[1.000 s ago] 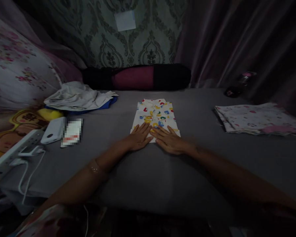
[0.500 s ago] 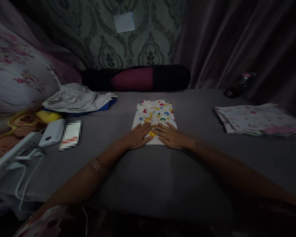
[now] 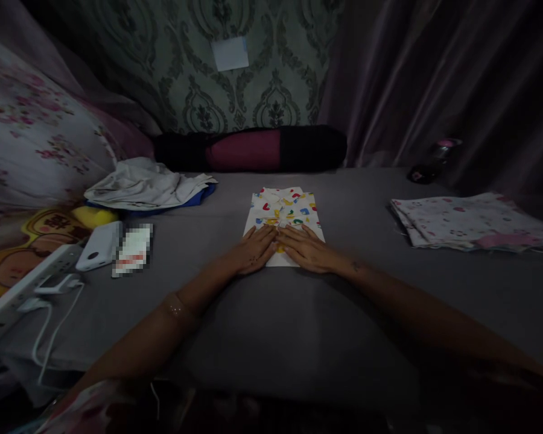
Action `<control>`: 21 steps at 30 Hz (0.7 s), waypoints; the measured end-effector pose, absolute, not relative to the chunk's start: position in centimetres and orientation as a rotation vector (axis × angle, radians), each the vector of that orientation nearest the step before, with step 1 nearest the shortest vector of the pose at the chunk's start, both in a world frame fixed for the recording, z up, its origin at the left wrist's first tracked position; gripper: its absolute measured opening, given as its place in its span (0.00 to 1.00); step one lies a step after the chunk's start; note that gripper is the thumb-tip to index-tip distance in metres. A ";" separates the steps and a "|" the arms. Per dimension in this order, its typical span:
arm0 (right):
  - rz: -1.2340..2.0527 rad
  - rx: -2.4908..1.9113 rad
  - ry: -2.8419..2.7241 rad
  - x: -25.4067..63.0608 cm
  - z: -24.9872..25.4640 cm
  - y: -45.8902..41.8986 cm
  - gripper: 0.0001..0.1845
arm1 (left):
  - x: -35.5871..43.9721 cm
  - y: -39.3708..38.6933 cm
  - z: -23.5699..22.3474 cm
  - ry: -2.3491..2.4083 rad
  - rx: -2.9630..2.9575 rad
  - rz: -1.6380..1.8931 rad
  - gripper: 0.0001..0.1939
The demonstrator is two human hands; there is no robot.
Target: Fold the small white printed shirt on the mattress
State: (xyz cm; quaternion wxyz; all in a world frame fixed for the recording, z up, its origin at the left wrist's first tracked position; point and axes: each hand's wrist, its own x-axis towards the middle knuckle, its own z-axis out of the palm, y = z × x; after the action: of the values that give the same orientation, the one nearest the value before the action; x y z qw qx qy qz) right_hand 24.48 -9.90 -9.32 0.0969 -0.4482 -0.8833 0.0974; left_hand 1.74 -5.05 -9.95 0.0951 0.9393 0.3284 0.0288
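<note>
A white shirt (image 3: 283,202) with a colourful print lies folded into a neat rectangle on the grey sheet, its collar end pointing away from me. My left hand (image 3: 256,248) rests flat on the near left part of it, fingers stretched out. Flat on the near right part lies my right hand (image 3: 305,247), its fingers also extended. The fingertips of both hands meet or nearly meet at the shirt's middle. Between the wrists a strip of the shirt's near edge shows; the cloth under the palms is hidden.
On the left lie crumpled pale cloth (image 3: 149,184) over blue fabric, a white power bank (image 3: 99,246), a blurred packet (image 3: 133,250) and a power strip (image 3: 31,286) with cables. Folded printed cloth (image 3: 470,220) and a dark bottle (image 3: 428,169) are right. A long bolster (image 3: 248,149) lies behind.
My right hand has slid a little left, so the fingertips of both hands are closer together on the shirt. The view has tilted slightly upward.
</note>
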 end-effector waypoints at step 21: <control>0.227 -1.784 -2.393 25.1 -10.5 -9.1 0.34 | 0.6 -5.2 -10.2 1.160 2.675 0.005 0.36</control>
State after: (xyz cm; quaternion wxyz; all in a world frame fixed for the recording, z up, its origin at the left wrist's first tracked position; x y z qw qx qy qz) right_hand 25.15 -9.14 -10.51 0.0743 -0.5943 -0.7972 0.0756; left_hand 0.61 -5.20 -10.20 0.1127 0.9116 0.3954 0.0016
